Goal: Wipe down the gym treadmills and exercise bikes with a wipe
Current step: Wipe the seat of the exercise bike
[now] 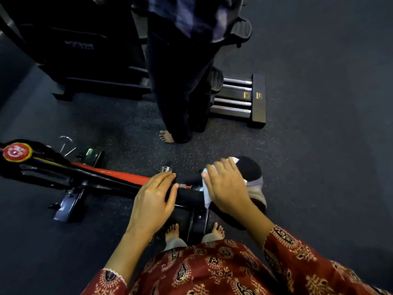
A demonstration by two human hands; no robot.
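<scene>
- Head view: the right hand (227,186), fingers flat, presses a white wipe (205,196) onto the bike (119,175) beside its seat (251,169).
- The left hand (154,199) rests flat on the bike, grasping nothing.
- The wipe looks thin and soft; pinch its free edge.
- Beyond the bike, a standing person (180,81) and a machine (240,96) crowd the floor.

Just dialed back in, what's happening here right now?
A person stands over an exercise bike. Their right hand presses a white wipe flat against the bike near its black seat, while the left hand rests on the black bar beside it. A second person stands barefoot just ahead.
</scene>
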